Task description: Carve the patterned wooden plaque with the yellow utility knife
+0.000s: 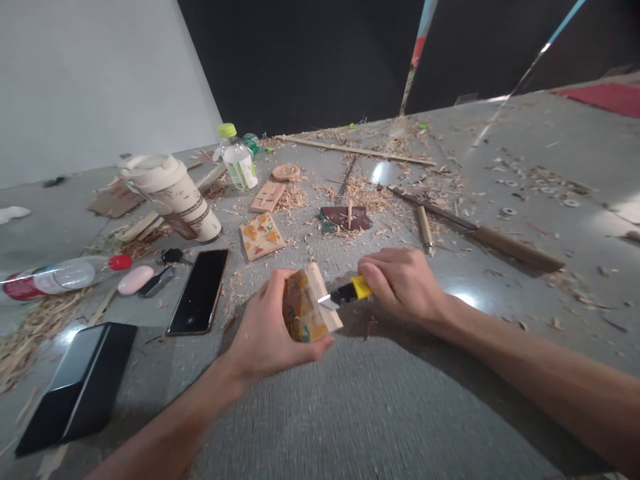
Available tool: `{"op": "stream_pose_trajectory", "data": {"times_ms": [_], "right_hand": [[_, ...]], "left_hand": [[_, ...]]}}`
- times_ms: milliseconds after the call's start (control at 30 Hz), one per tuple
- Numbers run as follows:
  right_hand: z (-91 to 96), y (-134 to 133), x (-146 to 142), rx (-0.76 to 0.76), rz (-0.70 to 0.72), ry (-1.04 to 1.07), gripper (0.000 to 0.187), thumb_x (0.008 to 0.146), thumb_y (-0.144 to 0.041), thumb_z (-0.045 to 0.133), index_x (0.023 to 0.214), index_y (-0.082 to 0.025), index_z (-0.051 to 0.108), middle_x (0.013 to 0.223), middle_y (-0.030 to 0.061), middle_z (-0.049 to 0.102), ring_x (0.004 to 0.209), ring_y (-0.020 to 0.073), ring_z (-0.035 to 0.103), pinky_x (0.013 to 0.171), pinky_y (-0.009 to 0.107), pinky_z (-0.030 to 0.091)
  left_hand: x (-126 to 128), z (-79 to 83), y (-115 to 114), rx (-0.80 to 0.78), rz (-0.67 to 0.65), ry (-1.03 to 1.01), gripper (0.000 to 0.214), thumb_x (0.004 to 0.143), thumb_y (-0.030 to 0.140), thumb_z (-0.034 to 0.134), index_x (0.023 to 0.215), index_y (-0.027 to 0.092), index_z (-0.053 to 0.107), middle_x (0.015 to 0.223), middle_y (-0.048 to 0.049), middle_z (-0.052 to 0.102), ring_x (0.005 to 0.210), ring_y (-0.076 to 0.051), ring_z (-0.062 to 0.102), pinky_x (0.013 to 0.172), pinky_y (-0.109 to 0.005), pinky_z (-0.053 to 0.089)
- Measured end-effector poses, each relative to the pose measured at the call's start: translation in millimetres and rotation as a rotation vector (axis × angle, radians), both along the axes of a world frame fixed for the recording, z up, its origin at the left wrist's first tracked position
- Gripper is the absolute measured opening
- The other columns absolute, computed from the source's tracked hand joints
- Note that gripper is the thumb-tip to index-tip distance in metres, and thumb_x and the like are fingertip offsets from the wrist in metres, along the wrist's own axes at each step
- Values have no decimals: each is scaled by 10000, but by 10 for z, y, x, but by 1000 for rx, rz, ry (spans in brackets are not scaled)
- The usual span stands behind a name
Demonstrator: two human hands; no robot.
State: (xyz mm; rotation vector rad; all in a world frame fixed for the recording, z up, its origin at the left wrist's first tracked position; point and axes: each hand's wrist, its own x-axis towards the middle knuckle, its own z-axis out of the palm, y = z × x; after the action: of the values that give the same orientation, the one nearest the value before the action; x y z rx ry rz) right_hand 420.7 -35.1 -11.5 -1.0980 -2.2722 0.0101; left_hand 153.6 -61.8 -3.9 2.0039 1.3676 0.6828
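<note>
My left hand [267, 330] is closed round a small wooden block [311, 305] with a painted orange and teal face, held on edge just above the grey surface [350, 400]. My right hand [400, 283] grips a yellow and black utility knife [350, 291]. Its short blade touches the block's pale side. Both forearms reach in from the bottom of the view.
A black phone [200, 290] and a black box [75, 390] lie at left, with a lying bottle [55, 277], a pink case [135, 280], a cup [173, 193] and an upright bottle [237, 160]. Painted wood pieces [261, 237], carving tools [480, 230] and shavings lie behind.
</note>
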Motion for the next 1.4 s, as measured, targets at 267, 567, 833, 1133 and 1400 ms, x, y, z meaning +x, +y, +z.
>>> {"op": "stream_pose_trajectory", "data": {"times_ms": [267, 567, 833, 1133, 1400], "right_hand": [[-5, 3, 25, -135, 163, 13, 435, 1141, -284, 348, 712, -245, 415, 608, -22, 526, 547, 135, 420, 590, 353, 279], [-21, 10, 61, 55, 176, 39, 388, 1128, -241, 331, 747, -261, 407, 631, -15, 496, 575, 161, 393, 625, 358, 333], [-16, 69, 65, 65, -88, 15, 448, 1125, -258, 333, 690, -258, 443, 610, 9, 563, 552, 166, 461, 599, 373, 342], [-62, 81, 64, 12, -40, 9, 460, 1141, -291, 370, 686, -252, 420, 570, -17, 507, 523, 141, 421, 573, 362, 276], [10, 47, 49, 76, -136, 5, 454, 1136, -276, 305, 692, -266, 398, 590, 3, 527, 547, 162, 449, 607, 374, 357]], "left_hand": [[-1, 19, 56, -37, 44, 21, 779, 614, 453, 900, 1228, 242, 470, 1111, -77, 712, 1013, -326, 707, 868, -509, 573], [26, 95, -94, 27, -61, 22, 810, 587, 434, 911, 1235, 254, 459, 1115, -61, 705, 971, -293, 711, 817, -461, 593], [61, 91, -116, 49, -124, 19, 820, 593, 448, 925, 1249, 273, 465, 1170, -83, 716, 1050, -337, 719, 868, -530, 606], [34, 55, -64, 72, -80, 45, 808, 601, 425, 924, 1246, 268, 463, 1172, -86, 703, 1051, -334, 708, 885, -551, 598], [39, 95, -105, 59, -119, 31, 840, 593, 422, 923, 1274, 275, 453, 1175, -80, 699, 1033, -320, 718, 868, -523, 612]]}}
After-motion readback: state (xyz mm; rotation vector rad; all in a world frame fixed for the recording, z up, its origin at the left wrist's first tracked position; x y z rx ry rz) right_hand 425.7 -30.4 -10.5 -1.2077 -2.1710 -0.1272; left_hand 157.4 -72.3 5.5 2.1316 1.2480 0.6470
